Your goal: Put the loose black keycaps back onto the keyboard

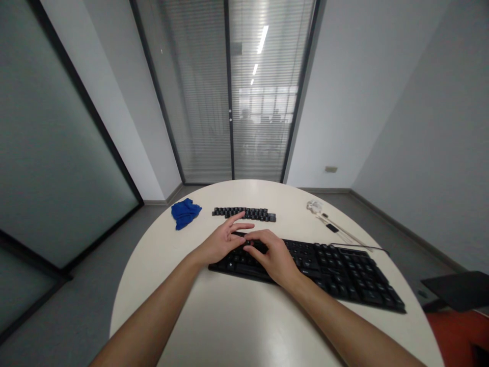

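A black keyboard (pixel 351 270) lies at a slant across the round table. Over its left part, my left hand (pixel 219 243) has its fingers spread, with the thumb reaching toward the keys. My right hand (pixel 277 257) is bent in a pinch, its thumb and index tips around a small black keycap at the keyboard's left part. The tips of both hands nearly meet there, and whether the keycap is loose or seated is too small to tell. Behind the hands, loose black keycaps (pixel 260 214) stand in rows on the table.
A crumpled blue cloth (pixel 185 212) lies at the left of the white table (pixel 229 316). At the right are a clear crumpled plastic bag (pixel 315 206), thin sticks (pixel 351 235) and a small black piece (pixel 332 228). The keyboard's cable (pixel 355 245) runs over the right edge.
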The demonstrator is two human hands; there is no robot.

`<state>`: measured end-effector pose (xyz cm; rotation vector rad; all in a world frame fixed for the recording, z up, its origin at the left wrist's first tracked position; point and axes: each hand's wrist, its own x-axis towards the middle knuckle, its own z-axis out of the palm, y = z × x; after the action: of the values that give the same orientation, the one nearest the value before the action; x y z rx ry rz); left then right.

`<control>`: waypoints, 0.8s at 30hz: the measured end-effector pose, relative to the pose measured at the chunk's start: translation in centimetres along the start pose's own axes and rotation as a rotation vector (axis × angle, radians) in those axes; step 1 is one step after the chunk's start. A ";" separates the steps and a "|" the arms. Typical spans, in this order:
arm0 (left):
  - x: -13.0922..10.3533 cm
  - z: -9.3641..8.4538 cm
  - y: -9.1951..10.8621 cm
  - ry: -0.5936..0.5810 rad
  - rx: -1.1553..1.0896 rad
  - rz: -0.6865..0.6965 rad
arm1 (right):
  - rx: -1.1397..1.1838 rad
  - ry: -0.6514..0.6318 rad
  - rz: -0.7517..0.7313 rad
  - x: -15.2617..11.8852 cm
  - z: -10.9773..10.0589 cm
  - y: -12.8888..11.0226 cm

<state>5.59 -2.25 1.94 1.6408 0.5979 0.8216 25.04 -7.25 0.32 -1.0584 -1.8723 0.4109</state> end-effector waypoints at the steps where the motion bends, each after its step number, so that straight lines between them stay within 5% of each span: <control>1: -0.1 -0.2 0.0 0.025 0.069 0.007 | -0.003 -0.005 0.036 0.0 0.0 0.0; 5: -0.5 -1.9 -0.2 0.163 0.606 0.034 | 0.002 -0.023 0.166 0.0 0.1 0.0; 8: -1.0 -3.5 -0.5 0.161 0.876 0.041 | -0.007 -0.053 0.223 0.3 0.4 0.2; 15: -1.2 -4.7 -0.8 0.003 0.902 -0.076 | -0.092 -0.134 0.273 1.5 1.9 0.3; 24: -1.0 -4.7 -1.1 -0.016 0.942 -0.036 | -0.173 -0.247 0.196 2.0 2.3 0.0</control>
<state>1.30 0.15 1.17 2.4606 1.1007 0.5057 22.66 -5.31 0.22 -1.3665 -2.0570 0.5192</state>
